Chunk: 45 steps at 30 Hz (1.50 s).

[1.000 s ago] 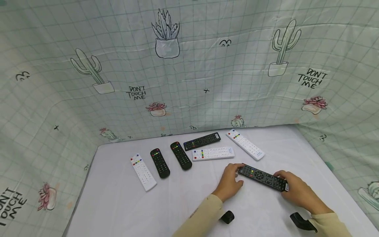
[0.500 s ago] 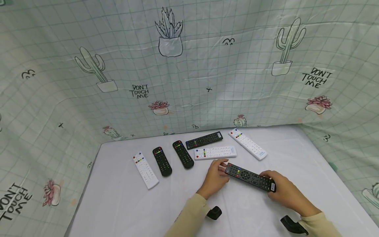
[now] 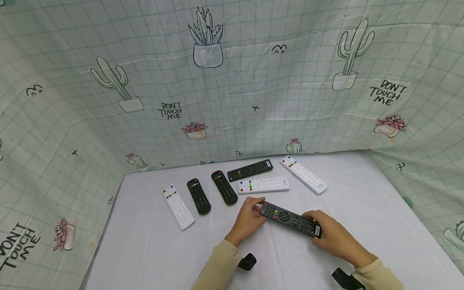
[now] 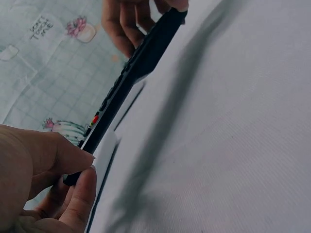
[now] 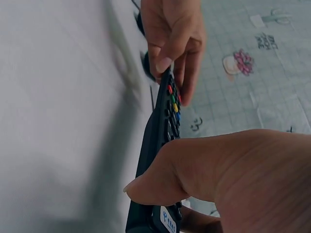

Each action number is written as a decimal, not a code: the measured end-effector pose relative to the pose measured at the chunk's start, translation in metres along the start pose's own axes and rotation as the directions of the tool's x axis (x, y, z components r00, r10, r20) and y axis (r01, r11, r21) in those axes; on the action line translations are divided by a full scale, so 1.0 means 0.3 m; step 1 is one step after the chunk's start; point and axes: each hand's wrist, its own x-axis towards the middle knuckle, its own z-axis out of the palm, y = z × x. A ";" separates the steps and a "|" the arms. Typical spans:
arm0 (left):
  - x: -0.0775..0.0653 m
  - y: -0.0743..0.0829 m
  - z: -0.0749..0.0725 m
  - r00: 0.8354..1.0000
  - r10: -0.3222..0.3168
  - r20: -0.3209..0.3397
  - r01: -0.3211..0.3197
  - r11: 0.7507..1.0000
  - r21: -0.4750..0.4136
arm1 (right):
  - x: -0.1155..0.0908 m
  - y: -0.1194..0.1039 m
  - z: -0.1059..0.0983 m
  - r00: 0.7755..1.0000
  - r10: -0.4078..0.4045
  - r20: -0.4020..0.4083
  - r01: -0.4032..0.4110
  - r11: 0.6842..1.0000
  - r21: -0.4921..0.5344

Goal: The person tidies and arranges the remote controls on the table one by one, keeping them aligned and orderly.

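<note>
A long black remote control [image 3: 290, 219], with coloured buttons at its left end and a white label at its right end, is held face up between both hands. The left hand [image 3: 243, 221] pinches its left end between thumb and fingers. At the other end the right hand [image 3: 331, 233] grips it, the thumb along the near side. In the left wrist view the remote control [image 4: 126, 87] is raised off the white table, its shadow lying apart from it. The right wrist view shows the right thumb [image 5: 160, 179] pressed on its side, near the label.
Behind the hands lie a white remote [image 3: 264, 185], a black remote [image 3: 250, 170] and a slanted white remote [image 3: 303, 174]. Further left are two rounded black remotes [image 3: 224, 187] [image 3: 199, 196] and another white remote [image 3: 179, 207]. A patterned cloth [image 3: 232, 88] hangs around the white table [image 3: 145, 249].
Both hands have carried the black remote control leftward across the table. The left hand has closed in on its left end. The other remotes keep their places.
</note>
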 end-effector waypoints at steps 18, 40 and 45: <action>-0.126 -0.060 -0.136 1.000 -0.023 -0.016 0.024 0.997 0.073 | 0.001 -0.095 0.105 0.993 -0.110 0.036 0.108 0.992 0.071; -0.235 -0.089 -0.318 0.999 -0.028 -0.016 0.030 0.982 0.185 | -0.001 -0.236 0.242 0.983 -0.168 0.072 0.150 0.966 0.211; -0.251 -0.092 -0.349 0.999 -0.038 -0.010 0.039 0.979 0.199 | -0.007 -0.266 0.275 0.980 -0.182 0.079 0.157 0.954 0.255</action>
